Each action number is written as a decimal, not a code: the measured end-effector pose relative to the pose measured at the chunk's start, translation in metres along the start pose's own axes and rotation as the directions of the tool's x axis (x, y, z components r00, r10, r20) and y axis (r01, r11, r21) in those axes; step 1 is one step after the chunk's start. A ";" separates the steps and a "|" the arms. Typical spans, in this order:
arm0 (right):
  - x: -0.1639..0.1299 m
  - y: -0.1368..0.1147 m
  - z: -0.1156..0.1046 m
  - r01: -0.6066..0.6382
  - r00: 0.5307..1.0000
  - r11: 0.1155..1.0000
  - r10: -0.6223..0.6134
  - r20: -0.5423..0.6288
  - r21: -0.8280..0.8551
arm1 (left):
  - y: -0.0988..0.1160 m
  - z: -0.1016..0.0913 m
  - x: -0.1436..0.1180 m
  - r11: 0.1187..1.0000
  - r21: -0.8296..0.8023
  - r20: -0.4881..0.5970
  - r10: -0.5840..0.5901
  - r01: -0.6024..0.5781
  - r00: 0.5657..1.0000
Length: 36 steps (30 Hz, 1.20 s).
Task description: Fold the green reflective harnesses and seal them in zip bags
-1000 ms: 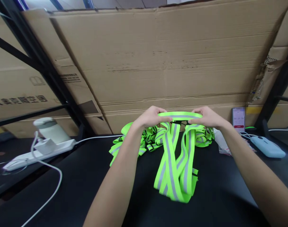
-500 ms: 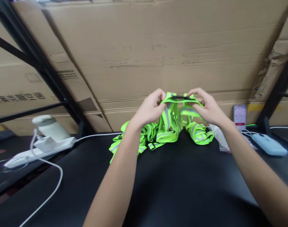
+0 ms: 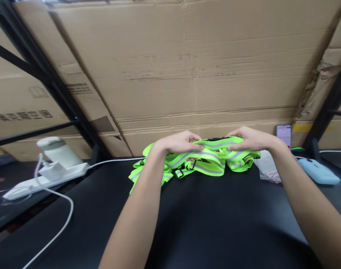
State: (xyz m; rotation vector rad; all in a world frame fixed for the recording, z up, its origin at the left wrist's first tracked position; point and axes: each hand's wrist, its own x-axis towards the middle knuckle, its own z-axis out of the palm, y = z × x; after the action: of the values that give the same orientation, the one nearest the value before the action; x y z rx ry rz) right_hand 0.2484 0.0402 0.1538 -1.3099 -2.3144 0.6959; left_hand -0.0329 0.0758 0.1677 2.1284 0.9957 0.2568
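Observation:
A neon-green reflective strap (image 3: 208, 169) with grey stripes hangs in loops between my two hands, low over the black table. My left hand (image 3: 181, 143) is closed on its left end, fingers partly hidden by the loops. On the other end my right hand (image 3: 250, 139) is also closed, thumb toward me. A black buckle or fitting (image 3: 215, 139) shows on the top edge between the hands. More green reflective straps (image 3: 166, 176) lie heaped beside and under my left wrist. Below my right hand is another green bundle (image 3: 240, 164).
A clear plastic bag (image 3: 267, 168), a light-blue case-like device (image 3: 318, 172) and an upright phone (image 3: 284, 135) are at the right. On the left, a white power strip (image 3: 49, 181) with a cable stands by a pale bottle (image 3: 60, 151). Cardboard (image 3: 193, 74) walls the back.
Both hands have come down with the strap, from above the heap to just over the table. Its hanging loops have settled lower and spread sideways.

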 end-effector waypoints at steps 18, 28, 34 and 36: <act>-0.073 0.002 0.067 0.134 0.978 0.804 -0.202 -0.054 -0.579 | -0.004 0.053 -0.055 0.850 0.469 -0.044 0.292 -0.238 0.955; -0.127 -0.007 0.118 0.222 0.974 0.841 -0.176 0.139 -0.493 | -0.050 0.084 -0.066 0.883 0.452 -0.073 0.174 -0.123 0.982; -0.107 -0.017 0.120 0.211 0.977 0.889 -0.210 0.049 -0.406 | -0.085 0.067 -0.024 0.799 0.563 -0.300 -0.041 0.211 0.953; -0.101 -0.017 0.126 0.239 0.970 0.888 -0.231 0.070 -0.393 | -0.086 0.069 -0.017 0.789 0.570 -0.294 -0.066 0.230 0.953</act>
State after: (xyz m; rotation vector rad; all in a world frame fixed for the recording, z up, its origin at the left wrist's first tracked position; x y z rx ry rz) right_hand 0.2160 -0.0833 0.0539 -1.1460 -2.6697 0.1588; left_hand -0.0617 0.0600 0.0610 2.6076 1.5599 0.1521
